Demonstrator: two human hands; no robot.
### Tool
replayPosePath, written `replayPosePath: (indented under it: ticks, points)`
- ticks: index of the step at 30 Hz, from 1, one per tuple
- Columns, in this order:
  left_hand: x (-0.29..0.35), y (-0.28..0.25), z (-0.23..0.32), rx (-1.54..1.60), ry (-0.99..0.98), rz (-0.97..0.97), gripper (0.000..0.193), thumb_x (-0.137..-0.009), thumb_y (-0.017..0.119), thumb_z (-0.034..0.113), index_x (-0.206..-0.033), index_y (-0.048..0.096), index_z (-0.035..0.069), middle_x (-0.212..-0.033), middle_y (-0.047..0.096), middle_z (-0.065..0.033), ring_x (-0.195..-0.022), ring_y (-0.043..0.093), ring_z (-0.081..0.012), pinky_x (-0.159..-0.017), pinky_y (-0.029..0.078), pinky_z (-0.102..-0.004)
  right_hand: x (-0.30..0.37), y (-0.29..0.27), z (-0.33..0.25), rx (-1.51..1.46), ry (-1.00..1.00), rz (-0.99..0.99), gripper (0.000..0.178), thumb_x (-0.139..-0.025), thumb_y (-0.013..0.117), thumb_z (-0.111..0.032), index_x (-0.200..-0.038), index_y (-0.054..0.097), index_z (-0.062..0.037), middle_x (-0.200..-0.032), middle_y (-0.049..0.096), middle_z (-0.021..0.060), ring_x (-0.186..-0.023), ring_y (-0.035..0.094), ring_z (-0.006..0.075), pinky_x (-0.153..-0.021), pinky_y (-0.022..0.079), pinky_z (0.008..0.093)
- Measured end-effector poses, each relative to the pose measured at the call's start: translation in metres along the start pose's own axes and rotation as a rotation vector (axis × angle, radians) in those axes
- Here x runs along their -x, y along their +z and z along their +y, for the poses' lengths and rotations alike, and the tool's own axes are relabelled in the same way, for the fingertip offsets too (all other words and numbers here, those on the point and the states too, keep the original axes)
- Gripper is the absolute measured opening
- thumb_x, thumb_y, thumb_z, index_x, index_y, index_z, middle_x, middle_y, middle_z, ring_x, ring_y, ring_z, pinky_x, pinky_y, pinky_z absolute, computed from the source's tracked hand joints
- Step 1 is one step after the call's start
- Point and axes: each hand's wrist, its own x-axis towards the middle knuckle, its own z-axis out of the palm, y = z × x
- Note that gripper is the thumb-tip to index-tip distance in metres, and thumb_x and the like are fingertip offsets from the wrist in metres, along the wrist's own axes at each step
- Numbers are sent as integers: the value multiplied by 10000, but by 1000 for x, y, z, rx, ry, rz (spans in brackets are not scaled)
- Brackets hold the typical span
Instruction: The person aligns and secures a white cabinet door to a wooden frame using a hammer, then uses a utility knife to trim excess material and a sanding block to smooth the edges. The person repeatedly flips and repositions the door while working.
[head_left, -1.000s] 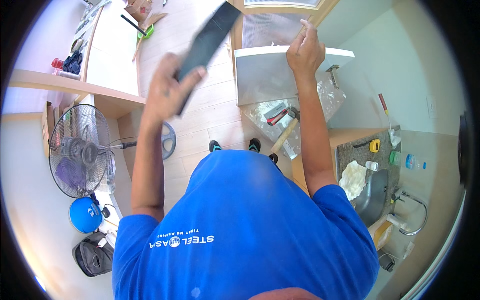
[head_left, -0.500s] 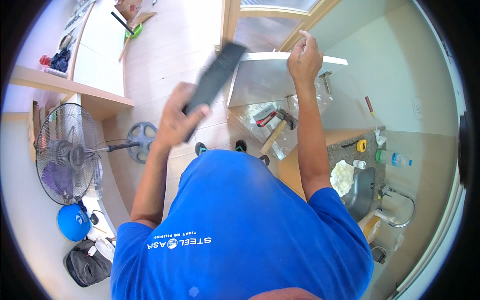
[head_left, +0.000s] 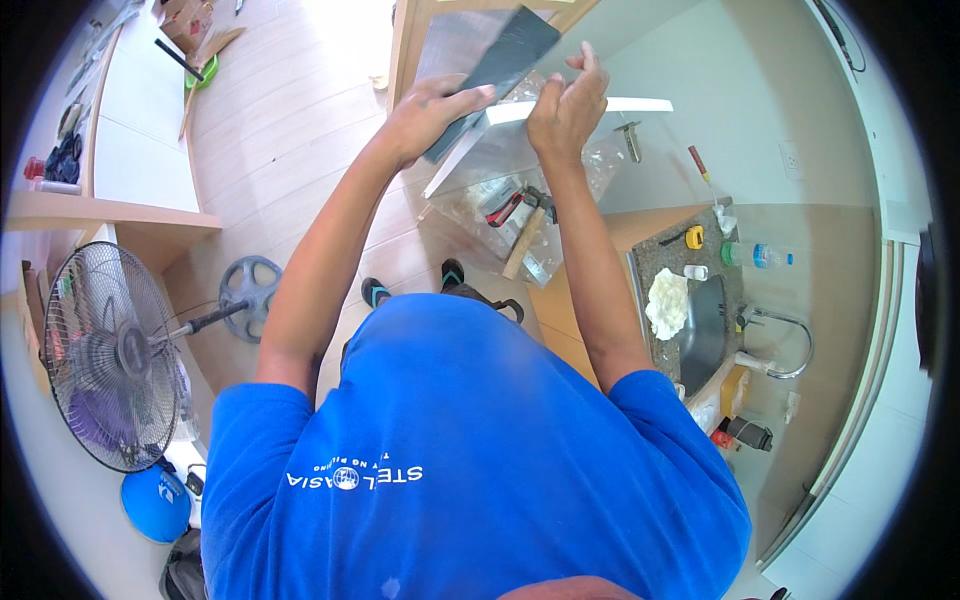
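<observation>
A flat, dark grey plank-like piece (head_left: 510, 55) is in my left hand (head_left: 428, 118), thumb across its face, fingers behind it. It slants up to the right, overlapping the left corner of a white-edged panel (head_left: 625, 105) with a metal hinge (head_left: 629, 142). Over the panel's top edge lies my right hand (head_left: 566, 112), fingers loosely bent and somewhat apart; nothing shows in them. Whether it presses on the panel I cannot tell. Below the panel, on clear plastic sheeting, lie a wooden-handled hammer (head_left: 524, 245) and a red-and-black hand tool (head_left: 505, 208).
To the left stands a fan (head_left: 110, 355) with a round base (head_left: 250, 295). At right, a counter holds a sink (head_left: 703, 335), faucet (head_left: 800, 330), yellow tape measure (head_left: 693, 237), plastic bottle (head_left: 762, 256) and a crumpled off-white lump (head_left: 667, 303). A wooden-framed door (head_left: 408, 45) stands ahead.
My left hand has brought the dark piece up and right, against the panel's left corner in view. My right hand has shifted left along the panel's edge. The whole view has shifted somewhat.
</observation>
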Motion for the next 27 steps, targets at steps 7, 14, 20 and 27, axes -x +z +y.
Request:
replayPosePath:
  ticks: [7, 14, 20, 27]
  points:
    - [24, -22, -4, 234, -76, 81, 556, -920, 711, 511, -1096, 720, -17, -832, 668, -75, -741, 634, -136, -640, 494, -295, -1, 0, 6, -45, -14, 22, 572, -902, 528, -130, -1437, 434, 48, -1317, 513, 235, -1228, 492, 396, -1049, 370, 527]
    - [5, -5, -54, 125, -194, -83, 562, -946, 684, 507, -1111, 732, -28, -889, 669, -83, -795, 587, -156, -715, 469, -305, -7, 0, -7, -51, 67, -1, 493, -927, 561, -175, -1389, 537, -5, -1277, 592, 177, -1195, 531, 360, -1047, 356, 513]
    - [35, -40, -161, 221, -376, 169, 524, -930, 709, 487, -1122, 719, 1, -869, 679, -82, -702, 617, -143, -601, 477, -305, -9, -51, -36, -98, -416, -683, 356, -899, 754, -402, -1147, 738, -146, -1142, 727, 40, -1083, 636, 258, -998, 349, 441]
    - [109, -30, -224, 288, -700, 69, 515, -953, 694, 493, -1114, 706, 4, -843, 633, -37, -691, 531, -109, -595, 424, -287, -18, -59, -41, -71, -219, -958, 391, -796, 884, -346, -1106, 774, -136, -1115, 749, 42, -1079, 619, 221, -1001, 327, 376]
